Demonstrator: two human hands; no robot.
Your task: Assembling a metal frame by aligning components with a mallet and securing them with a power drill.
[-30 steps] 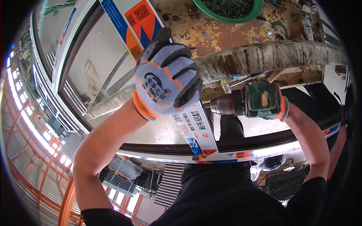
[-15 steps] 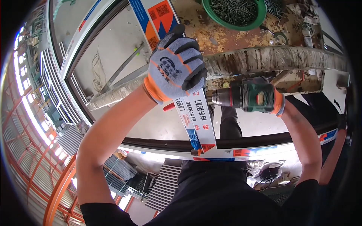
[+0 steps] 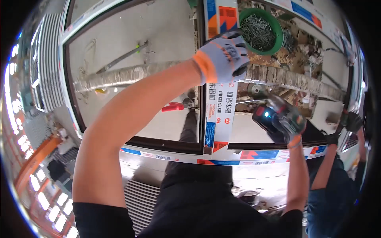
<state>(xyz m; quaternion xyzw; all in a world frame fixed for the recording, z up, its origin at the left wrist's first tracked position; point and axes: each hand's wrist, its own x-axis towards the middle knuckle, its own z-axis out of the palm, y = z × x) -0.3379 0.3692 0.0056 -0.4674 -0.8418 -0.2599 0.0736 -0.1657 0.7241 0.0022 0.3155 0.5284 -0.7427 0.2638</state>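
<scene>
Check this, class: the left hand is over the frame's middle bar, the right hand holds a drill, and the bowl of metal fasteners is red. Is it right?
Wrong colour: the head view shows the bowl is green. The left hand is over the frame's middle bar; the right hand holds a drill.

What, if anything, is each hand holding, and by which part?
The right hand holds a green-and-black power drill, apparently by its handle, though blurred. The left hand lies over a long white film-wrapped bar; whether it grips cannot be told.
</scene>
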